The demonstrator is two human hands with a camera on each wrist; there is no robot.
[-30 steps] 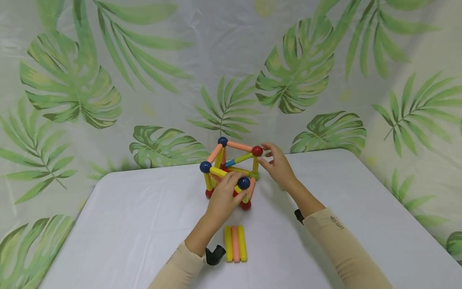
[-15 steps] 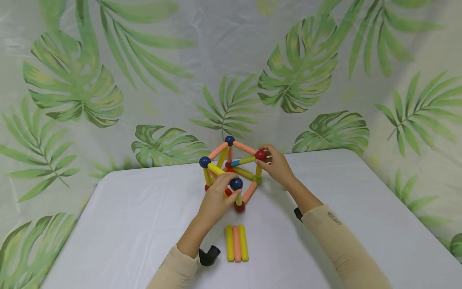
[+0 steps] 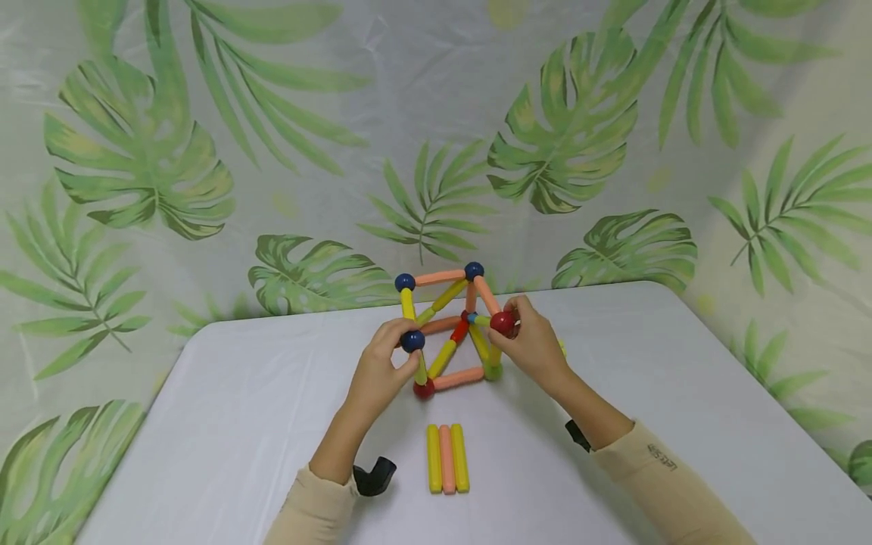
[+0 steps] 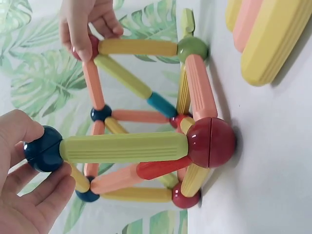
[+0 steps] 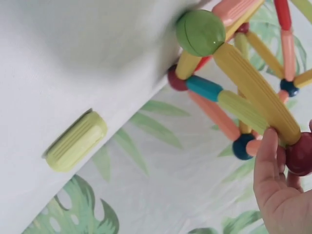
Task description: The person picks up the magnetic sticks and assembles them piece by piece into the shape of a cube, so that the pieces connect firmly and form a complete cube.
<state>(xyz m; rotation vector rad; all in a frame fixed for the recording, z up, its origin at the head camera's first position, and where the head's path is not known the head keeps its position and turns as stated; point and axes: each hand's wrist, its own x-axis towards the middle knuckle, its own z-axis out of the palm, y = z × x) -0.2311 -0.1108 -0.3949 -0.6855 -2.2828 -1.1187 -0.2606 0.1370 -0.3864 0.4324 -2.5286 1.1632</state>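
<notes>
A cube-like frame of magnetic rods [image 3: 453,376] and balls stands on the white table, with diagonal rods across some sides. My left hand [image 3: 380,367] pinches a dark blue ball [image 3: 412,341] at its near left upper corner; in the left wrist view, thumb and fingers lie around that blue ball [image 4: 44,148], which joins a light green rod [image 4: 124,147]. At the right upper corner my right hand [image 3: 534,344] grips a red ball [image 3: 502,323]. The right wrist view shows this red ball [image 5: 301,155] at a yellow rod's end [image 5: 258,90], partly out of frame.
Three loose rods [image 3: 447,459], two yellow and one pink, lie side by side in front of the frame. A short yellow-green rod [image 5: 78,141] lies on the table beyond my right hand. Behind the table [image 3: 225,424] hangs a leaf-print cloth [image 3: 436,113].
The frame has turned clockwise as seen from above. My left hand has moved left with the blue ball; my right hand has closed on the red ball and come nearer with it.
</notes>
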